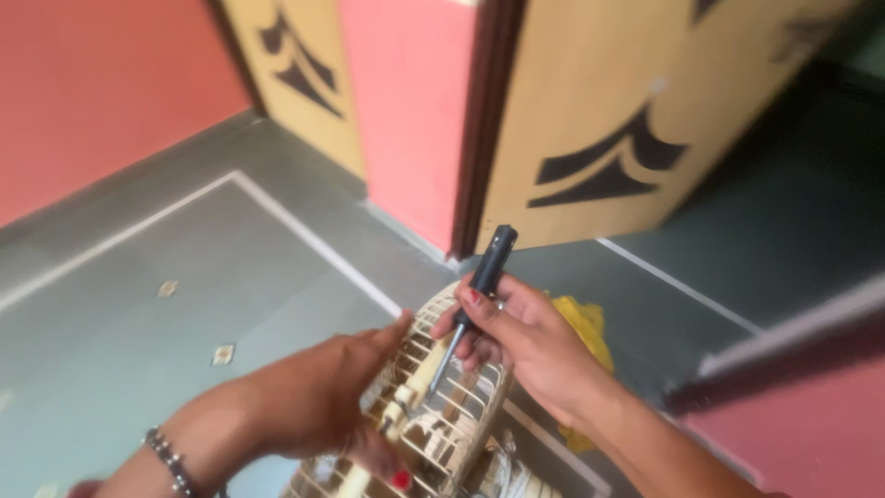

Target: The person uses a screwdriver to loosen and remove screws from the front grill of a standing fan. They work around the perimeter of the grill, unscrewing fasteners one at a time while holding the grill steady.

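My right hand (525, 337) has its fingers wrapped tight around a screwdriver (472, 304) with a dark handle, the handle sticking up past my knuckles and the metal shaft slanting down and to the left. The tip sits in among the cream-coloured bars of a fan guard (442, 406), a round wire cage low in the middle of my view, just above the grey floor (184, 277). My left hand (323, 401) grips the guard from the left side, fingers closed over its bars, the thumb reaching toward the shaft; the motion blur keeps me from telling whether it touches. A beaded bracelet (171, 459) circles my left wrist. A yellow cloth (581, 327) lies on the floor just behind my right hand. Beyond are pink walls and a pale wooden door (599, 111) with dark shapes.
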